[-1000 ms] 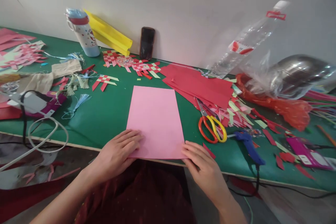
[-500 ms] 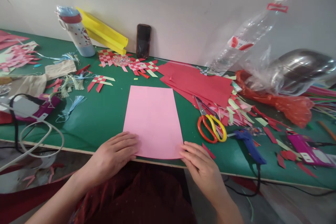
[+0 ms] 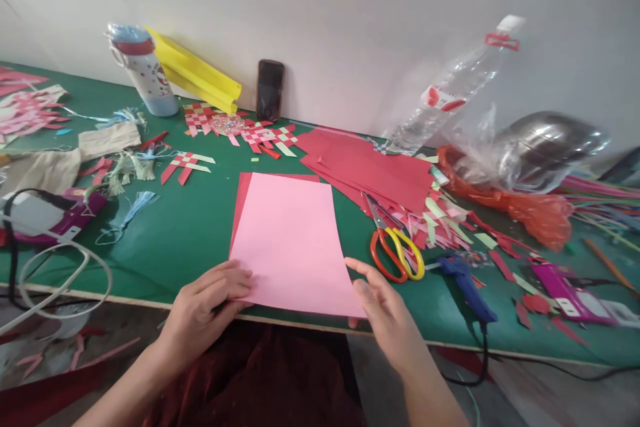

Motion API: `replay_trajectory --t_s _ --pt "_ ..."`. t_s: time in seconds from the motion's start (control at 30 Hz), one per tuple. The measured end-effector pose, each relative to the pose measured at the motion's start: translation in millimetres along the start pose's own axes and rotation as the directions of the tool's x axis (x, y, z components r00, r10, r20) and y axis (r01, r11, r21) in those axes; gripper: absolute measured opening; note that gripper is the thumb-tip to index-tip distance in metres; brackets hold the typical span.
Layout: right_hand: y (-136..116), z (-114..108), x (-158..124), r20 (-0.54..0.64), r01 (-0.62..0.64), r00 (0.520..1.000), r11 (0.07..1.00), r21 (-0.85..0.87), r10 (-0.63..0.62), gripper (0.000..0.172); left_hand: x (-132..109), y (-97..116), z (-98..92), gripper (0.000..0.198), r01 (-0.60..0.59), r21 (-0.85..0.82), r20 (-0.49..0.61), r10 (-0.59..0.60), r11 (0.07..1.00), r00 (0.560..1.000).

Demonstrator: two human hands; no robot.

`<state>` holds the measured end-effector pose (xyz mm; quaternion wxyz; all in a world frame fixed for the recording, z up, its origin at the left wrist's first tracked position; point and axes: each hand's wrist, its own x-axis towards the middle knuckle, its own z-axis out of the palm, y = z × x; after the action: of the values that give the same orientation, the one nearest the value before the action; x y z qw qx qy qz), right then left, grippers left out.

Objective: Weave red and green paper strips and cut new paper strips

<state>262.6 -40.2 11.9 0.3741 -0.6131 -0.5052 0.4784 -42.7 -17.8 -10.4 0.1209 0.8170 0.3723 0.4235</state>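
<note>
A pink sheet of paper (image 3: 290, 247) lies on the green table (image 3: 190, 227) in front of me, turned slightly. A red sheet (image 3: 243, 190) shows from under its top left edge. My left hand (image 3: 205, 307) grips the pink sheet's lower left corner, fingers curled on top. My right hand (image 3: 387, 310) is at the lower right corner, which overhangs the table's front edge. Its fingers lie above the sheet and a fingertip shows beneath it.
Orange-and-yellow scissors (image 3: 395, 250) and a blue glue gun (image 3: 463, 277) lie just right of the sheet, below a stack of red paper (image 3: 370, 167) and cut strips. At the wall stand a flask (image 3: 143, 70), a phone (image 3: 270, 90) and a plastic bottle (image 3: 450, 93). A cable loop (image 3: 55, 273) hangs at left.
The pink sheet has been lifted and slid right at its near edge, uncovering a red sheet beneath. My right hand went from lying flat beside the corner to pinching it.
</note>
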Motion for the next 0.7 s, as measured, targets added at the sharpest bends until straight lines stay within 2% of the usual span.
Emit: replay_trajectory --t_s 0.13,0.2,0.37,0.47,0.57,0.7 --pt "-5 -3 15 0.004 0.022 1.000 0.995 -0.094 -0.022 0.043 -6 -4 -4.4 0.014 -0.092 0.002 0.121 0.091 0.996 0.989" --pt "-9 -6 23 -0.022 0.022 0.999 0.995 -0.098 -0.024 0.044 -9 -6 -6.0 0.022 -0.139 0.007 0.167 0.136 0.990 0.977" --pt "-31 -13 43 -0.075 0.083 0.992 0.972 -0.220 -0.101 0.058 -14 -11 -6.0 0.027 -0.221 0.049 0.131 0.213 0.974 0.968" --pt "-40 -22 60 -0.119 0.160 0.972 0.944 -0.289 -0.201 0.051 -17 -16 -6.5 0.024 -0.239 0.082 0.105 0.230 0.968 0.967" --pt "-38 -43 84 -0.201 0.220 0.938 0.933 -0.285 -0.282 0.041 -20 -20 -9.0 0.023 -0.230 0.112 0.102 0.219 0.967 0.970" --pt "-23 -86 120 -0.335 0.236 0.883 0.928 -0.288 -0.328 0.039 -22 -21 -10.8 0.022 -0.191 0.138 0.103 0.178 0.972 0.979"
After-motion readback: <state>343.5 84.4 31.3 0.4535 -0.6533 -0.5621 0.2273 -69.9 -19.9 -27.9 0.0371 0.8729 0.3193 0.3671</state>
